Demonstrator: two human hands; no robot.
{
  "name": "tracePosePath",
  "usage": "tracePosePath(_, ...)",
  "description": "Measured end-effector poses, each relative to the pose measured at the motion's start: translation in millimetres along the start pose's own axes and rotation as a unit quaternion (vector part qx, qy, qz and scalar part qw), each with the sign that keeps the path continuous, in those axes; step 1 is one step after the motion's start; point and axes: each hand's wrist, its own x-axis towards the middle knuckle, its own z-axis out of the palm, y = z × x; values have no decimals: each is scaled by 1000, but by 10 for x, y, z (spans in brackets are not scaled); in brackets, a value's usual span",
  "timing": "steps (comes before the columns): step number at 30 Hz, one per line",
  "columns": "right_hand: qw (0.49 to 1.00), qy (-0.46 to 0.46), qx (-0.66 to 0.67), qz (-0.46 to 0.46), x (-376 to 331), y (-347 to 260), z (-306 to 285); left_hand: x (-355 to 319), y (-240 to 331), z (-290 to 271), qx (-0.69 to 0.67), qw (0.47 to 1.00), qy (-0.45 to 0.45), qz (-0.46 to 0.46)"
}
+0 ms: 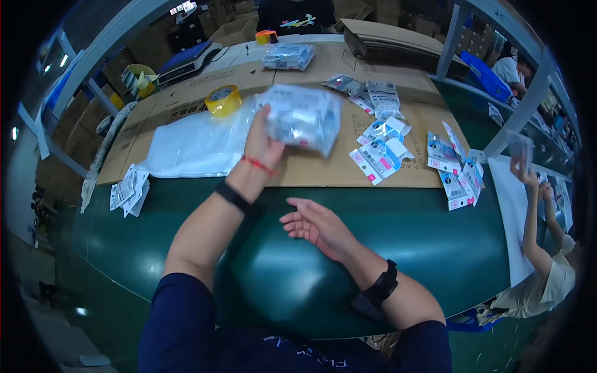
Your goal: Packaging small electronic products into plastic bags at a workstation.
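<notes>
My left hand (266,140) grips a clear plastic bag of small retail packets (303,118) by its left edge, holding it above the cardboard sheet. The bag is slightly blurred. Beneath and left of it lies a stack of flat clear plastic bags (193,144), with a roll of yellow tape (222,101) at its far edge. My right hand (314,227) hangs over the green table surface, its fingers loosely curled and apart, with nothing in it. To the right, blue and white packets (382,152) lie loose on the cardboard, and more packets (457,168) overlap at its right edge.
Another filled bag (288,56) rests farther back, near an orange tape dispenser (266,37). White cards (130,189) lie at left, and a scale (189,62) stands behind. Grey metal posts (525,102) frame the bench. At right, a co-worker's arm (532,211) holds a packet.
</notes>
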Motion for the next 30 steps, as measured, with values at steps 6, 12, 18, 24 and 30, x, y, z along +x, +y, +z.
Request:
tracePosePath(6,999,-11,-18,29,-54,2,150,1111,-105,-82,230,960,144,71)
tracePosePath(12,997,5,-63,44,-49,-14,87,370,-940,170,691,711,-85,100)
tracePosePath(18,996,2,-74,45,-12,-46,89,181,-1021,151,774,562,-218,194)
tracePosePath(24,994,-3,-98,40,-27,-7,114,28,-809,-85,749,587,-217,217)
tracePosePath(30,991,7,-134,18,-62,-32,171,-150,142,-378,737,510,-190,402)
